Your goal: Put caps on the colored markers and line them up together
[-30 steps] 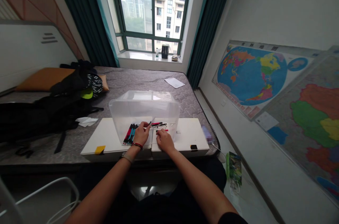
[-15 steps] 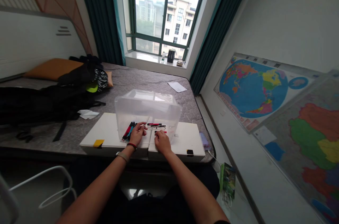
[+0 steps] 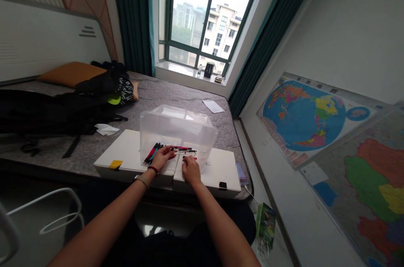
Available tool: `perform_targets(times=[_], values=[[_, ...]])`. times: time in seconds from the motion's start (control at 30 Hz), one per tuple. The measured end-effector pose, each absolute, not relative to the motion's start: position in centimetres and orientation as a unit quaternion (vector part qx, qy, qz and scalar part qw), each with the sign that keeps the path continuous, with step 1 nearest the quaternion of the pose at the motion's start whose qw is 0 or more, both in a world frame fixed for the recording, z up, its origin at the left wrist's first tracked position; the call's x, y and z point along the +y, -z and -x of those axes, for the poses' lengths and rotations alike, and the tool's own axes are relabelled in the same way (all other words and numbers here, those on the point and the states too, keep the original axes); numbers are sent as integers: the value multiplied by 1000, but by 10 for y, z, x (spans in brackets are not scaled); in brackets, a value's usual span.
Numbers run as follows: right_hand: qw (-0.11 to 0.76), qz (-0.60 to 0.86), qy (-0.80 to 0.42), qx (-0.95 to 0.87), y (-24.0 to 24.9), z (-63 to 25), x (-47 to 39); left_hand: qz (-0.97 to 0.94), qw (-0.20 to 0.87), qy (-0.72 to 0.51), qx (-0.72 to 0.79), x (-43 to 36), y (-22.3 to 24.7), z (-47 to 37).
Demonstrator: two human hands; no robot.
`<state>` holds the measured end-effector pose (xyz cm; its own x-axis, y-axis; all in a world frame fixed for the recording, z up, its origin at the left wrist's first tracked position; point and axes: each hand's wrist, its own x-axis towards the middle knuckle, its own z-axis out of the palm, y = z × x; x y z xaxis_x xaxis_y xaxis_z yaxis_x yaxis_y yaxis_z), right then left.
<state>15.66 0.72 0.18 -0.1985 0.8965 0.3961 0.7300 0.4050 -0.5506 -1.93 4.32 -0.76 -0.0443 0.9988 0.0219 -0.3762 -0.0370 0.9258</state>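
Observation:
A clear plastic box [image 3: 179, 128] lies on its side on two white boxes [image 3: 128, 153], its opening facing me. Inside it, at the left, is a bundle of red, black and teal pens [image 3: 152, 153]. A few more red and black pens [image 3: 186, 149] lie near the middle. My left hand [image 3: 162, 157] is beside the bundle, fingers bent and slightly apart, with its fingertips near the loose pens. My right hand [image 3: 191, 169] has its fingers curled together at a red pen [image 3: 194, 158]; its grip is too small to make out.
A grey mattress [image 3: 176, 92] bears the boxes. Black bags [image 3: 47, 111] and an orange cushion [image 3: 72, 74] lie at the left, a crumpled tissue [image 3: 106, 129] nearer. White paper [image 3: 213, 106] lies behind the clear box. Maps [image 3: 306, 111] hang on the right wall.
The view has tilted and shifted a little. My left hand's fingers have spread slightly near the loose pens; my right hand stays in nearly the same place on the box.

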Motion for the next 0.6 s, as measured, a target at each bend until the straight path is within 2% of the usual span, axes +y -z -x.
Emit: perform_targets(times=[0.4,0.6], values=[[350,523,-122,-767,-2,-156,7,-332,523,-661,424,51,15,24],[345,526,-126,-767,-3,-156,7,-304,540,-672,404,50,12,25]])
